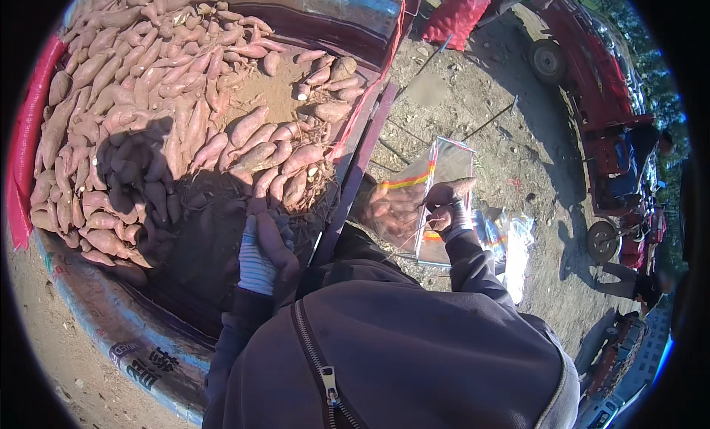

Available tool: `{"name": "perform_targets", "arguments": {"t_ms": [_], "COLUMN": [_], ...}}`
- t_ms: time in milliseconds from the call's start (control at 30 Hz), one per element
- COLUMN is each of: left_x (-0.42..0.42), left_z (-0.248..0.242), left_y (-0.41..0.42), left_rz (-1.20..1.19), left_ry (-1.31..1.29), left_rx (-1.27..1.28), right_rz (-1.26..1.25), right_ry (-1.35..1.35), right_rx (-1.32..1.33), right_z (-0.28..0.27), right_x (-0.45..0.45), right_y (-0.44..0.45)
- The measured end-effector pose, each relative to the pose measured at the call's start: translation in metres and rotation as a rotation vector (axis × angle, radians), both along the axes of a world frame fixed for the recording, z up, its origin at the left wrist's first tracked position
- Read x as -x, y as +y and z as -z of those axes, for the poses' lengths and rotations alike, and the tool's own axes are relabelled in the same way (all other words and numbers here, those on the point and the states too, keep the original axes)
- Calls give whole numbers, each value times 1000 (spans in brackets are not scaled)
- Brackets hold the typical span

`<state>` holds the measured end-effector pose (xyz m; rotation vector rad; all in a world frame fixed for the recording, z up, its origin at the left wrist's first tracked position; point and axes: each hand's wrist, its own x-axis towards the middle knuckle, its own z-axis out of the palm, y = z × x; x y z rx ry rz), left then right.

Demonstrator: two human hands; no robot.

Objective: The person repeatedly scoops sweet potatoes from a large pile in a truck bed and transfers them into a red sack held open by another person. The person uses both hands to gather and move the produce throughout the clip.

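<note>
My left hand (259, 258), in a striped knit glove, grips a long sweet potato (273, 239) by the truck bed's near edge. My right hand (456, 215), gloved too, holds sweet potatoes (448, 191) over a clear plastic bag with red and yellow bands (407, 183). That bag stands on the ground beside the bed and has several sweet potatoes in it. A large heap of sweet potatoes (111, 85) covers the far left of the bed, and a smaller group (272, 151) lies just beyond my left hand.
The bed's purple metal edge (363, 151) runs between my hands. Clear plastic packaging (518, 246) lies right of the bag. A red mesh sack (457, 13) stands beyond, near a partly visible person. Red vehicles (582, 79) and other people are at the right.
</note>
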<state>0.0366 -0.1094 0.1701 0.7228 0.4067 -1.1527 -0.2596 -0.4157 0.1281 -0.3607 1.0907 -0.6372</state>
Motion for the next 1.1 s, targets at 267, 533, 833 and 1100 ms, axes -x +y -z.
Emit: {"name": "perform_targets", "arguments": {"t_ms": [267,533,833,1100], "left_x": [-32,-13,-41,-65], "left_z": [22,0,60,57], "left_y": [19,-42,62,35], "left_rz": [-132,58,-285,-304], "left_ry": [-178,-226,-34,-21], "left_rx": [238,220,-380,-446], "right_rz": [-740,-1288,-1070,-2064], "right_ry": [1275,133,1082,833], "right_rx": [915,597,1607,1661], "right_z": [46,8,45,82], "right_x": [22,-229,-377,-439], "right_y": [-19,81,-52,-19]}}
